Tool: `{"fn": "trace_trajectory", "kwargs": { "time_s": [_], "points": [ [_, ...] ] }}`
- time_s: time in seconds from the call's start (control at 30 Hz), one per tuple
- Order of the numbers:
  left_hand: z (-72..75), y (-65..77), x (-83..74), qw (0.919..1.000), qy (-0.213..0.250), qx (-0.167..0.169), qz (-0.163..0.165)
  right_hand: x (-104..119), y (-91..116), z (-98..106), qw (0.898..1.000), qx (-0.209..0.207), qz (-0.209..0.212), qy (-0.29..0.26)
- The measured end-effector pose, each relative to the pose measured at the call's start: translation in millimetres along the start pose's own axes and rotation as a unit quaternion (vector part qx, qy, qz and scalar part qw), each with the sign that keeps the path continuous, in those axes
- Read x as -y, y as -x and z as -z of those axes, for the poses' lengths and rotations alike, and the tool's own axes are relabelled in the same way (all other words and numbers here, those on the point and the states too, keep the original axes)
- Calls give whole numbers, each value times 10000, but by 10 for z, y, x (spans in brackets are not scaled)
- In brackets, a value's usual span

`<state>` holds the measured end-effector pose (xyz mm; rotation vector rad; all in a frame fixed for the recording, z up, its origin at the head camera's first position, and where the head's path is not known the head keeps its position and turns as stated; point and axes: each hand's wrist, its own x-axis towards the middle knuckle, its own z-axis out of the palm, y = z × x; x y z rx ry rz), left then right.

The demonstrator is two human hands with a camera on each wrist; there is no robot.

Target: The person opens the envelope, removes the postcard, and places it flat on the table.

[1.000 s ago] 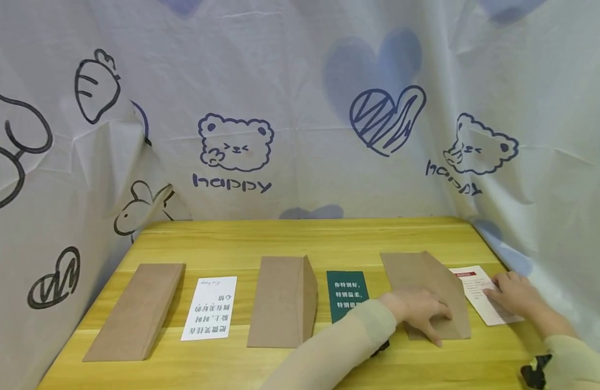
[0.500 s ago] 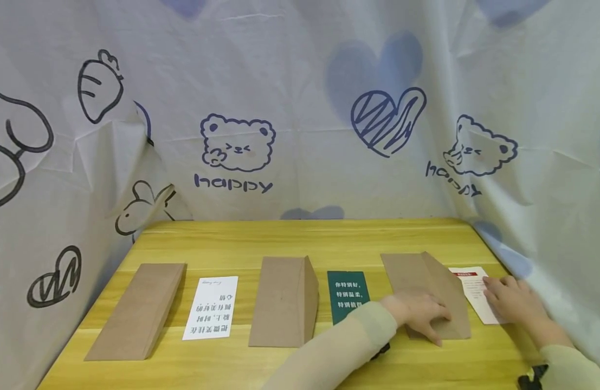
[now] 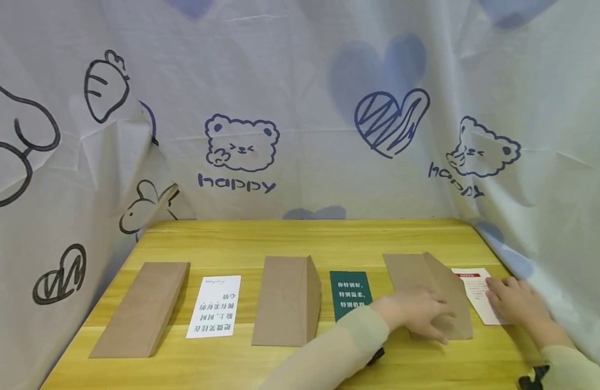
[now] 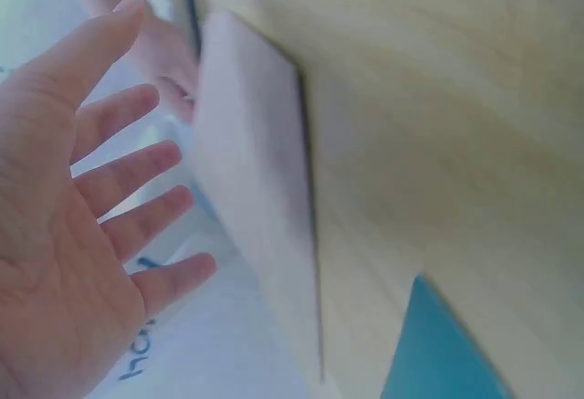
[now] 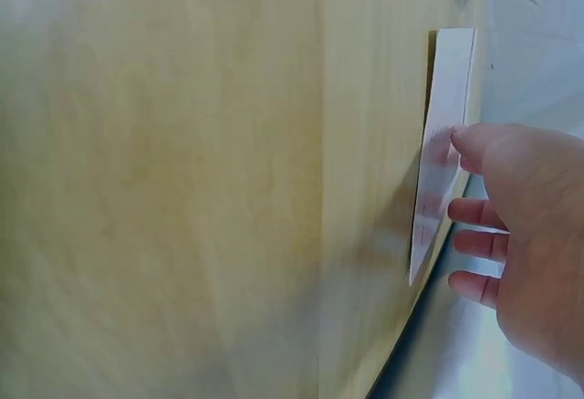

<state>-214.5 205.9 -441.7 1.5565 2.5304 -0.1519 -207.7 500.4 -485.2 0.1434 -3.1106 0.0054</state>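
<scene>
My left hand (image 3: pixel 419 314) is above the rightmost brown envelope (image 3: pixel 404 271), fingers spread. In the left wrist view, a gap shows between these straight fingers (image 4: pixel 146 175) and the envelope (image 4: pixel 251 143). This envelope has its pointed flap unfolded toward the right. Beside it lies a white card (image 3: pixel 477 295) with a red heading, its upper left part close against the flap. My right hand (image 3: pixel 516 303) rests over the card's right side and hides its lower right corner. In the right wrist view, the thumb touches the card (image 5: pixel 443 162), with the other fingers lying along its edge.
A dark green card (image 3: pixel 346 287) with white writing lies partly under the left sleeve. Farther left are a middle envelope (image 3: pixel 282 300), a white card with black writing (image 3: pixel 214 309) and a left envelope (image 3: pixel 134 309). Printed cloth (image 3: pixel 300 108) surrounds the wooden table (image 3: pixel 300 238).
My left hand has lifted off the envelope slightly, its fingers spreading. My right hand has slid over the white card's lower right corner, its fingers flatter than before.
</scene>
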Motion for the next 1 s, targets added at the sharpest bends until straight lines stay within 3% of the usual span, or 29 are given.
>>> {"fn": "trace_trajectory", "kwargs": {
  "time_s": [0.33,0.57,0.8,1.0],
  "points": [
    [199,497,140,9967,539,-610,3,22,-75,162,9990,-412,-148,-7],
    [271,892,283,9929,434,-1095,187,182,-93,438,9953,-957,103,98],
    [310,1321,450,9862,443,-1546,396,514,-186,709,9878,-1531,279,5],
    [339,1665,619,9737,808,-1974,798,916,-264,895,9816,-1794,652,33]
  ]
}}
